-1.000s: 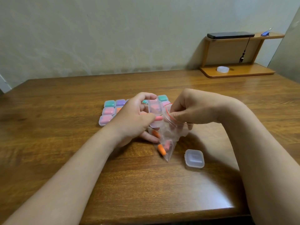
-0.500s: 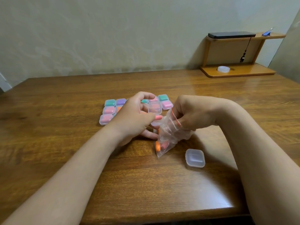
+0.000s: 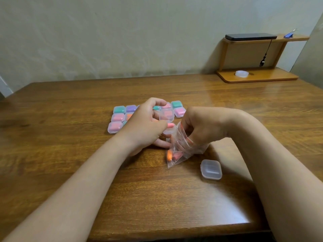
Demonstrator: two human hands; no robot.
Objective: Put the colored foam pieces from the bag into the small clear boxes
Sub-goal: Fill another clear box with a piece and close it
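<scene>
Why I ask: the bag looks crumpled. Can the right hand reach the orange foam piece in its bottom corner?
Probably yes. The right hand has its fingers inside the clear bag, and the orange foam piece lies just below them, only loose plastic between.

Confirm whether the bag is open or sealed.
Open: fingers of the right hand reach into the bag through its mouth, the red zip strip spread around them. Orange and pink foam pieces lie at its bottom.

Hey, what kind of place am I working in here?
Probably a room at home, at a desk: a wooden table against a plain painted wall, with a small wooden shelf at its back corner holding a flat dark device.
</scene>
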